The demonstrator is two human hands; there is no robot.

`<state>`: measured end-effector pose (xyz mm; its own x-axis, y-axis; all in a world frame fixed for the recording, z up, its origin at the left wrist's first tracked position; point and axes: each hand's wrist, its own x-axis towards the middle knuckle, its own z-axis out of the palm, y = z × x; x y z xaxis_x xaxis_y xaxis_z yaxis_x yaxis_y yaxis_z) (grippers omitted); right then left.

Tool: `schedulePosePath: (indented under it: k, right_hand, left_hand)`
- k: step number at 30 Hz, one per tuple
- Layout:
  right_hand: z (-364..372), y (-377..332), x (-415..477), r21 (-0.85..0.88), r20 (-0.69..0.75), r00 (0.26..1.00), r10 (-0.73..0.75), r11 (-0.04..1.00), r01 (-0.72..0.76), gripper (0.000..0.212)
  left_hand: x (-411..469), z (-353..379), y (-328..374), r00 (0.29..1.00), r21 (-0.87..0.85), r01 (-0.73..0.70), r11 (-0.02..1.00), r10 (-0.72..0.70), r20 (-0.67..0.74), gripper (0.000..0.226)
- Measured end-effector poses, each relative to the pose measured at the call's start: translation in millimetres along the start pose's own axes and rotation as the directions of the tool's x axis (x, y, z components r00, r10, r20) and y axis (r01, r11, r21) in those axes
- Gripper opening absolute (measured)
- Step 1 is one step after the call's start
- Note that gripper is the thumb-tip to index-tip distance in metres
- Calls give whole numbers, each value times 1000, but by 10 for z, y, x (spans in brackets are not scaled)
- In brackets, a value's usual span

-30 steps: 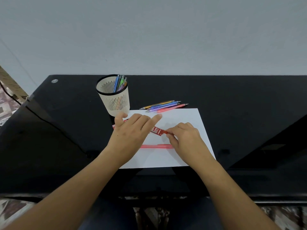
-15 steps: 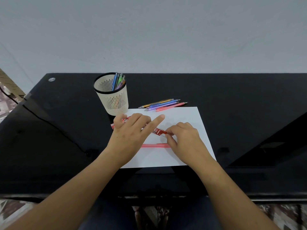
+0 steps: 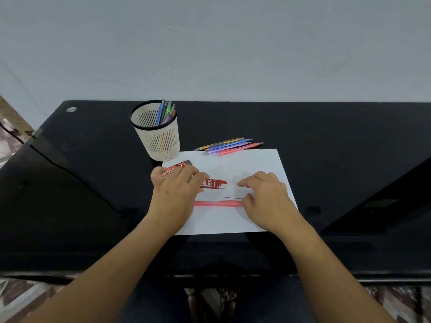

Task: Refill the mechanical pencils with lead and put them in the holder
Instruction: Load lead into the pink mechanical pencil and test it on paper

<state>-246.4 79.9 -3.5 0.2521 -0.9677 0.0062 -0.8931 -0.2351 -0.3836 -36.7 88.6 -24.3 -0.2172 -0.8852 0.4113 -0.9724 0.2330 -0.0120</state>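
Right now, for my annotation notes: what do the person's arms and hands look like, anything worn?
Nothing worn shows. The left hand and right hand are bare: no gloves, rings or watch. Both forearms are bare too, no sleeve in view.

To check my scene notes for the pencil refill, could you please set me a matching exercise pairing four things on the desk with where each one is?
Things:
1. holder
2. loose pencils
3. lead case
4. pink pencil

Places:
A. flat on the paper, nearest the person
B. partly under the left hand
C. upright on the desk, beyond the paper's far left corner
D. side by side along the paper's far edge

Pairs: 1-C, 2-D, 3-B, 4-A.
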Motion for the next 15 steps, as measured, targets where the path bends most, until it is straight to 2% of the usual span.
schedulePosePath:
  k: [8, 15]
  right_hand:
    - [-39, 44, 13, -5, -20, 1000, 0, 1000, 0, 27]
    - [-16, 31, 25, 23, -79, 996, -34, 999, 36, 29]
  left_hand:
    - [1, -4, 24, 993, -43, 106, 993, -103, 61, 27]
    - [7, -30, 57, 968, -92, 211, 973, -194, 159, 32]
